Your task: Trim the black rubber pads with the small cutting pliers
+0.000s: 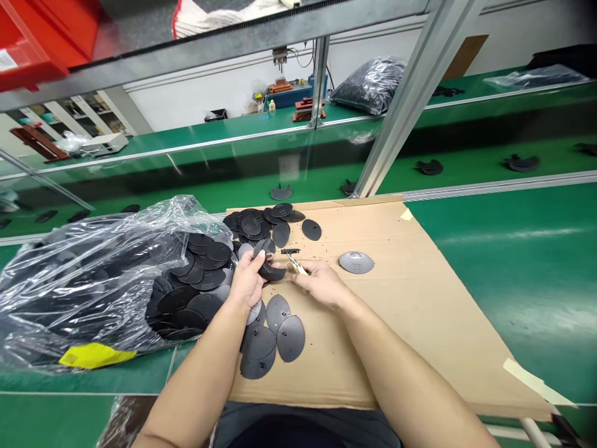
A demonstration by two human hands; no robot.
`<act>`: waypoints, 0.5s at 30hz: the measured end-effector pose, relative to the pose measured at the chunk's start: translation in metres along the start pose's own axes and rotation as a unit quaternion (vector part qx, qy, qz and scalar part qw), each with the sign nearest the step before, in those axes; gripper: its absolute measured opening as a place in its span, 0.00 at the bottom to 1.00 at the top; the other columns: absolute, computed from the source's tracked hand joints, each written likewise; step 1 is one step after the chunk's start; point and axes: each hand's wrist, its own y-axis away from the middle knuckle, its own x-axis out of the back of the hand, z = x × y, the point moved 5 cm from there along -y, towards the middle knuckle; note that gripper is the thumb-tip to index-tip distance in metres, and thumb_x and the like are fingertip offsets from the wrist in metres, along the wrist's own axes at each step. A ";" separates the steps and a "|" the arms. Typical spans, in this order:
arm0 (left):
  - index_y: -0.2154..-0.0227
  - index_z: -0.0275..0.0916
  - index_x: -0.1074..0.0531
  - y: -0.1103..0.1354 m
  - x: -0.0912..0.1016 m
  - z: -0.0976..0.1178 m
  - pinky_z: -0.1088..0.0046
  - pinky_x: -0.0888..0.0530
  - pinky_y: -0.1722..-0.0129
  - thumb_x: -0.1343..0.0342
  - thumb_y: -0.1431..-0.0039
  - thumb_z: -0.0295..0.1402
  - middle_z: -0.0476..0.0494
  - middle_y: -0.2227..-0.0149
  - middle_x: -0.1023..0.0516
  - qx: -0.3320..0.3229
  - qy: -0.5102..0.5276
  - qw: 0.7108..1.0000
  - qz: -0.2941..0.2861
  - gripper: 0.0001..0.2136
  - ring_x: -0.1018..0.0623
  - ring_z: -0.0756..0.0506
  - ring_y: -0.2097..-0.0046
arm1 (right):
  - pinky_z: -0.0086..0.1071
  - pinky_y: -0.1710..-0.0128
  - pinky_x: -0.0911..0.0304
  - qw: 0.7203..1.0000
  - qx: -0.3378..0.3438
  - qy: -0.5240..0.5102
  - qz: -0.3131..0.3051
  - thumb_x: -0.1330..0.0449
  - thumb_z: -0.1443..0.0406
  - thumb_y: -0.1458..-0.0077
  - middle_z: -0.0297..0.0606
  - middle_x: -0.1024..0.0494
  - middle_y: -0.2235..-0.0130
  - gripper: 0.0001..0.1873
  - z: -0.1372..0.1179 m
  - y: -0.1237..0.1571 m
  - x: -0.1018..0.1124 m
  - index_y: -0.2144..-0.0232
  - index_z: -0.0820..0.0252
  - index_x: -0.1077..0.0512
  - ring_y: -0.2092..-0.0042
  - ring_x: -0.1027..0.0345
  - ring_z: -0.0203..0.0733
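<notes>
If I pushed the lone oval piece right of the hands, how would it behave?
The oval piece would likely slide, not roll: it lies flat on the cardboard. It looks thin, so probably light for its size.

White wall (180, 104), long green bench (191, 132), slanting silver post (414, 102) — metal-edged shelf (233, 45) above
</notes>
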 end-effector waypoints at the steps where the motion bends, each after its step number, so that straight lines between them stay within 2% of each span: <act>1: 0.68 0.38 0.37 -0.001 0.001 0.000 0.65 0.23 0.64 0.36 0.51 0.33 0.46 0.68 0.23 0.001 0.011 1.000 0.003 0.14 0.20 0.46 0.68 | 0.26 0.76 0.45 1.000 -0.019 -0.014 -0.007 0.43 0.64 0.55 0.29 0.29 0.76 0.18 0.001 0.001 -0.001 0.60 0.60 0.23 0.76 0.41 0.33; 6: 0.70 0.38 0.39 -0.005 0.006 -0.001 0.61 0.23 0.61 0.41 0.47 0.29 0.41 0.67 0.22 0.010 0.040 0.999 0.016 0.10 0.19 0.44 0.65 | 0.24 0.80 0.47 0.995 -0.076 -0.067 -0.018 0.43 0.65 0.57 0.28 0.34 0.80 0.18 0.004 0.002 -0.002 0.61 0.61 0.24 0.80 0.44 0.30; 15: 0.67 0.38 0.38 -0.002 0.003 0.002 0.62 0.22 0.63 0.41 0.47 0.30 0.41 0.67 0.22 0.005 0.035 0.999 0.013 0.10 0.19 0.44 0.66 | 0.25 0.80 0.48 0.995 -0.072 -0.068 -0.028 0.42 0.63 0.56 0.27 0.36 0.82 0.17 0.006 0.001 -0.005 0.62 0.60 0.24 0.80 0.44 0.31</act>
